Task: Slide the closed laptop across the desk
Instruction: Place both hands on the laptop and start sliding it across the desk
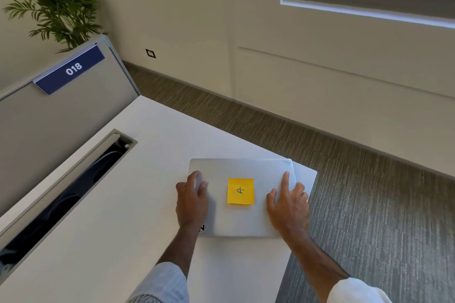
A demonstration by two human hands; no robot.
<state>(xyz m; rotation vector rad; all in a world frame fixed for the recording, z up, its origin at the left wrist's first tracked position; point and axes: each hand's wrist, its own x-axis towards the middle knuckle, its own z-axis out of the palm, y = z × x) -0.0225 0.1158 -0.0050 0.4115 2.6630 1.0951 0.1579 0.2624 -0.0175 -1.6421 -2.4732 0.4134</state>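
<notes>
A closed silver laptop (pixel 240 170) lies flat near the right corner of the white desk (pixel 138 192). A yellow sticky note (pixel 240 191) with a pen mark is stuck on the middle of its lid. My left hand (pixel 192 200) rests on the lid's left side, fingers curled over the left edge. My right hand (pixel 289 206) lies flat on the right side of the lid, fingers spread, index finger pointing toward the far right corner. The lid's right corner reaches close to the desk's right edge.
A long open cable slot (pixel 73 189) runs along the desk's left side in front of a grey partition (pixel 61 115) with a blue "018" label (pixel 71 69). Carpeted floor (pixel 369 204) drops away to the right. A potted plant (pixel 54 0) stands behind the partition.
</notes>
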